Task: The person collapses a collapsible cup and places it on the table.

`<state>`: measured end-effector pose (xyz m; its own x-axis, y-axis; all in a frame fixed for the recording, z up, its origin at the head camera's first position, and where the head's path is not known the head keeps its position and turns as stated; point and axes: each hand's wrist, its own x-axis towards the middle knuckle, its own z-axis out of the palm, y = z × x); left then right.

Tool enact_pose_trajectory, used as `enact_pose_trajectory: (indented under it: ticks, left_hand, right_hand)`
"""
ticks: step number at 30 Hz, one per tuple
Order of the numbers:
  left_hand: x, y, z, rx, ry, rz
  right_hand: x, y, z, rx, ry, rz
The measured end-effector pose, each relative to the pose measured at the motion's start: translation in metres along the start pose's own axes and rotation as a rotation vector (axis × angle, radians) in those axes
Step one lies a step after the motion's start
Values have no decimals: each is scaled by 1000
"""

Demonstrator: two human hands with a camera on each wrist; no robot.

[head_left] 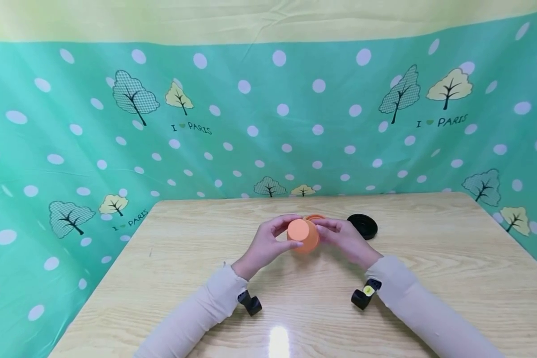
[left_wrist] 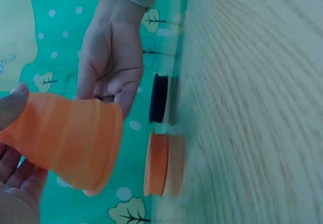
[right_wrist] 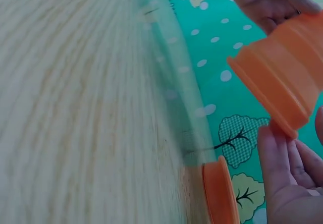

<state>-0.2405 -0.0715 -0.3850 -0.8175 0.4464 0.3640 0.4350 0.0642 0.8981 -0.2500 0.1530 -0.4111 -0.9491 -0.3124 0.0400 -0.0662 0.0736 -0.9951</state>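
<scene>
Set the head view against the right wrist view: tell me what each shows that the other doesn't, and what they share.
Head view only: the black round piece, the wrist cameras and the narrow base of the orange cup.

Right wrist view only: the cup's wide rim in clear profile, and the side wall of the orange round piece.

Both: the left hand gripping the cup, the right hand touching it, the table and the dotted curtain.

The orange cup (left_wrist: 81,138) hides its inside. The right wrist view cuts off an orange piece (right_wrist: 220,196), maybe a lid.
</scene>
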Motion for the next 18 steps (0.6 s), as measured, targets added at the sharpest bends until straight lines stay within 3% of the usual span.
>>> enact_pose_trajectory:
  ticks: [3, 8, 10, 15, 18]
  left_hand:
    - [0, 1, 1, -3, -16, 9]
    - [0, 1, 1, -2, -24, 13]
    - [-2, 10, 1, 11, -27, 11]
    - [-6, 32, 2, 49, -39, 5]
    - [-6, 33, 1, 61, -53, 19]
  right_hand:
    - [0, 1, -4, 81, -29, 44]
    - [1, -1, -10, 342, -117, 103]
    - [1, -2, -11, 421, -143, 118]
    - [0, -6, -12, 519, -146, 146]
    - [-1, -9, -14, 549, -154, 135]
